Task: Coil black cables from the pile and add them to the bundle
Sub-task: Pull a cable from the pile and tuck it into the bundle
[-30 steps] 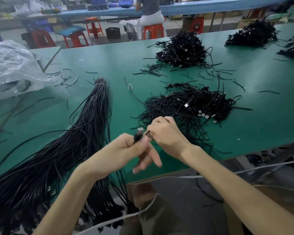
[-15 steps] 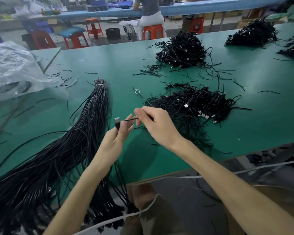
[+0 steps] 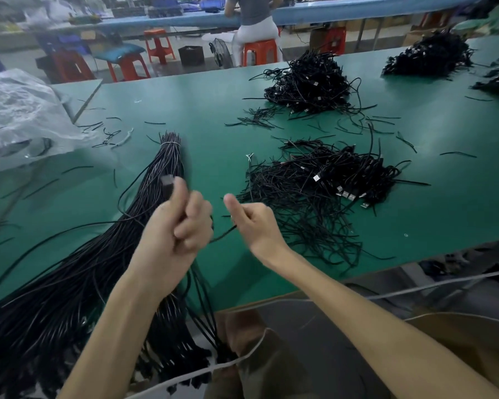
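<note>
My left hand point(image 3: 176, 226) grips a black cable point(image 3: 224, 234) near its plug end, with the plug point(image 3: 167, 181) sticking up above my fingers, blurred. The cable runs right to my right hand point(image 3: 252, 223), whose fingers curl round it with the thumb raised. Both hands hover above the green table point(image 3: 213, 110). A long bundle of black cables point(image 3: 104, 249), tied with a band near its far tip, lies left of and under my left hand. The tangled pile of black cables point(image 3: 323, 191) with metal plugs lies right of my right hand.
More cable piles sit farther back in the middle point(image 3: 308, 82) and at the far right point(image 3: 429, 56). A clear plastic bag point(image 3: 18, 116) lies at the left. Short black ties point(image 3: 254, 118) are scattered over the table. A person sits on an orange stool point(image 3: 260, 50) beyond the table.
Both hands rose and moved away from me, then drew apart. My left hand carried the plug end left over the bundle and closed into a fist round the cable.
</note>
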### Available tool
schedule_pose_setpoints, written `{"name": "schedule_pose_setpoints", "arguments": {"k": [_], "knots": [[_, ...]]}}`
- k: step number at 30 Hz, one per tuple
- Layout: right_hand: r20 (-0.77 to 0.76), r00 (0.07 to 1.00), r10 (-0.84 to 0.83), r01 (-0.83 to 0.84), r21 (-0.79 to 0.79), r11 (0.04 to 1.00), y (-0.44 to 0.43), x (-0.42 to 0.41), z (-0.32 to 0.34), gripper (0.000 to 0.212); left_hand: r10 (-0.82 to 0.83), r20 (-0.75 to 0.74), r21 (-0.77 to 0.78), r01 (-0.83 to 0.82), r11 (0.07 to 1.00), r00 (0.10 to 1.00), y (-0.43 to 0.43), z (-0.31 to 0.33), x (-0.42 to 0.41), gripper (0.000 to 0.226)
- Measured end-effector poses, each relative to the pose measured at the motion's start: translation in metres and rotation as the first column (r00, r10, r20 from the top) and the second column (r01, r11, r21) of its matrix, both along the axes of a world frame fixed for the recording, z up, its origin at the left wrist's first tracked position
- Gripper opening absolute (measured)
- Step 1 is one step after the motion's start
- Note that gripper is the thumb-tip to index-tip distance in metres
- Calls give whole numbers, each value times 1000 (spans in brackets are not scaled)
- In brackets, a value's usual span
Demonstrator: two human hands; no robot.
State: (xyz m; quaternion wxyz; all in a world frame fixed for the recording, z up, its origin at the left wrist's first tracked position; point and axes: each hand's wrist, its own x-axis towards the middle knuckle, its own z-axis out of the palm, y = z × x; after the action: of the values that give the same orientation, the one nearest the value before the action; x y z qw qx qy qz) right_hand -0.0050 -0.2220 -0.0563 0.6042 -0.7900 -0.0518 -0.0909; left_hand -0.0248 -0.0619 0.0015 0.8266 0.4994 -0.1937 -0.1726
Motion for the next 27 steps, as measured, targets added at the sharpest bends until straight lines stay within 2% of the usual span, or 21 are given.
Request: {"name": "schedule_pose_setpoints", "arguments": {"k": [1, 2, 4, 5, 6, 7, 11, 13, 15, 17, 19, 20, 22, 24, 27], "knots": [[22, 1000, -20, 20, -3, 1000, -1, 6, 5, 64, -53, 126, 194, 28, 981, 991, 0, -2, -4, 54], [50, 998, -23, 24, -22, 999, -2, 11, 9, 64, -118, 237, 403, 13, 915, 964, -2, -6, -7, 58], [82, 997, -1, 10, -109, 994, -4, 20, 19, 65, -251, 312, 702, -44, 711, 916, -5, -16, -7, 61], [84, 996, 15, -2, -154, 988, -5, 24, 23, 67, -284, 304, 779, -65, 624, 910, -6, -20, -5, 60], [91, 995, 37, -19, -190, 982, -4, 27, 27, 69, -276, 302, 812, -95, 576, 912, -6, -23, -4, 57], [106, 993, 60, -36, -216, 976, -4, 29, 30, 69, -230, 313, 809, -132, 572, 922, -6, -27, -2, 53], [199, 976, 89, -26, -301, 953, 2, 32, 41, 68, 78, 459, 656, -396, 643, 885, -7, -40, 9, 41], [208, 974, 87, -21, -298, 954, 4, 32, 43, 67, 191, 473, 572, -465, 676, 860, -13, -43, 10, 39], [189, 977, 101, -53, -244, 968, 6, 30, 43, 66, 345, 378, 466, -498, 731, 859, -15, -44, 12, 48], [189, 976, 110, -77, -172, 982, 11, 25, 39, 59, 445, 175, 349, -478, 806, 878, -18, -41, 14, 55], [190, 975, 111, -89, -118, 989, 20, 15, 34, 60, 430, -32, 150, -421, 895, 902, -24, -35, 15, 54], [186, 977, 105, -89, -93, 992, 25, 11, 31, 65, 402, -83, 51, -399, 915, 912, -26, -30, 17, 54], [171, 982, 81, -72, -57, 996, 32, 8, 24, 70, 366, -122, -116, -380, 918, 922, -29, -17, 23, 55], [130, 990, 56, -53, -23, 998, 32, 9, 16, 67, 345, -169, -275, -381, 883, 923, -24, -5, 27, 53], [65, 998, 5, -3, -37, 999, 24, 15, 6, 61, 257, -218, -358, -322, 876, 942, -12, 7, 25, 42]]}}
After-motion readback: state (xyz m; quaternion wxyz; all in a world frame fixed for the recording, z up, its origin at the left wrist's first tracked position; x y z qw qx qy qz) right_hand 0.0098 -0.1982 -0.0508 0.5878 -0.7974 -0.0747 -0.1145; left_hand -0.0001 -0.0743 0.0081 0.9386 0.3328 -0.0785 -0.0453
